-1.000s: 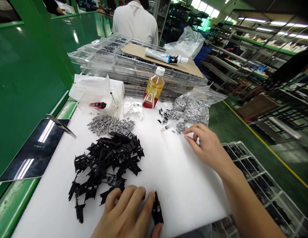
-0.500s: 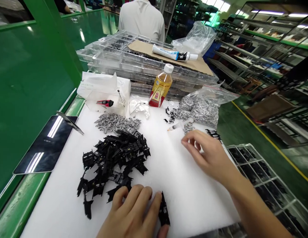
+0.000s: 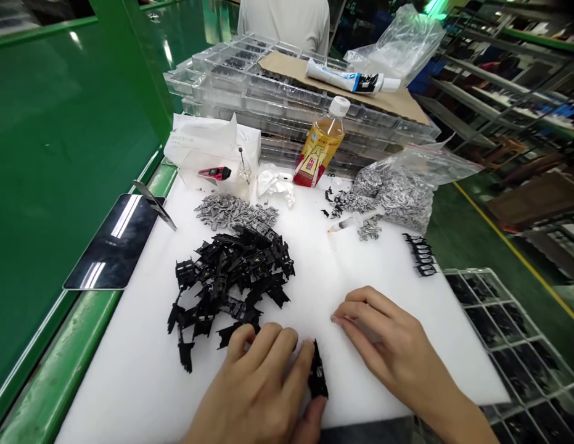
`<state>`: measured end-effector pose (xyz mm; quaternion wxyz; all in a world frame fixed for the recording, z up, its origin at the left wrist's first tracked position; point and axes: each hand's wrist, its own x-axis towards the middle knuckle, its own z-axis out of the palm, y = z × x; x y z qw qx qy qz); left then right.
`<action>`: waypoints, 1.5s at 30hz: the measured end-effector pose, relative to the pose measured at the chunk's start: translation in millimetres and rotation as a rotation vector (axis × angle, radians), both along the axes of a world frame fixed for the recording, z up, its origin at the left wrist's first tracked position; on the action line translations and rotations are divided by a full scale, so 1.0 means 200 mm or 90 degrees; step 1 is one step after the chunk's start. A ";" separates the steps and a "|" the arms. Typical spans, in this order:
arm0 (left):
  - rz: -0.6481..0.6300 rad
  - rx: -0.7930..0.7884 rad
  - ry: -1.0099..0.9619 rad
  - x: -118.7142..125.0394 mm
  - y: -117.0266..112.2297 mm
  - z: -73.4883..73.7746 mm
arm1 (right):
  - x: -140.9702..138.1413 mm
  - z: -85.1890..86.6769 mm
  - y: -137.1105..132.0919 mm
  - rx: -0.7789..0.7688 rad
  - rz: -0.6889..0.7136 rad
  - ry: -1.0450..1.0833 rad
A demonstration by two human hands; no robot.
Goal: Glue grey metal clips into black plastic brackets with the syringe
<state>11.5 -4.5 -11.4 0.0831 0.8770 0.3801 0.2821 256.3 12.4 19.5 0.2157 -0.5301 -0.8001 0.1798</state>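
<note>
Head view: the left hand (image 3: 263,388) lies at the near edge of the mat (image 3: 397,277), fingers and thumb gripping a black part (image 3: 317,373) that stands on edge. Just right of it the right hand (image 3: 386,345) rests on the mat, thumb and forefinger drawn together and pointing toward the part; whether they pinch anything I cannot tell. A pile of black parts (image 3: 231,271) lies just beyond the left hand, grey clips (image 3: 233,209) behind it, a bottle (image 3: 321,145) and a bag (image 3: 402,185) farther back.
</note>
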 end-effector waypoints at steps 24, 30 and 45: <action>-0.039 -0.054 0.027 0.00 -0.01 0.04 | -0.17 0.07 -0.15 0.022 0.147 -0.017; -0.048 -0.058 0.015 -0.01 -0.01 0.03 | -0.19 0.07 -0.18 0.039 0.153 -0.076; -0.117 -0.119 -0.011 -0.04 0.02 0.09 | 0.03 -0.01 -0.15 -0.056 0.148 -0.019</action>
